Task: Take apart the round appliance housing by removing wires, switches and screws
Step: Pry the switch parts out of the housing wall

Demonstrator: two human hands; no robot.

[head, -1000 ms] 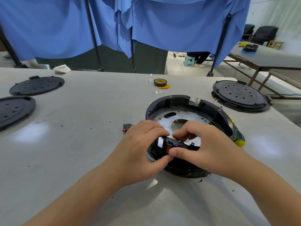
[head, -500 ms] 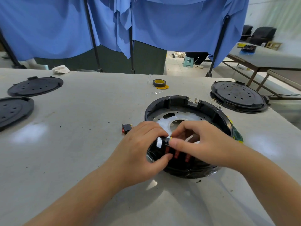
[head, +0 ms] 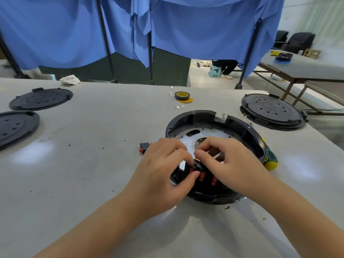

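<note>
Hands meet at lower centre of frame. My left hand [head: 163,172] pinches a switch [head: 195,167] in the housing [head: 214,116] near wall; right hand [head: 230,164] grips it from above. Switch sits directly between both thumbs.

A pale grey desk [head: 93,164] carries two flat black round perforated covers at its left edge, one farther back [head: 41,99] and one nearer [head: 16,127]. A roll of black tape with a yellow core [head: 182,95] lies toward the far side, and a crumpled white cloth [head: 70,80] sits at the back edge. At the right stands a black round lidded unit [head: 272,111]. Blue fabric sheets [head: 186,25] hang from dark poles behind. Beyond them are a small pale green stool [head: 215,71] and a second desk [head: 307,68].
</note>
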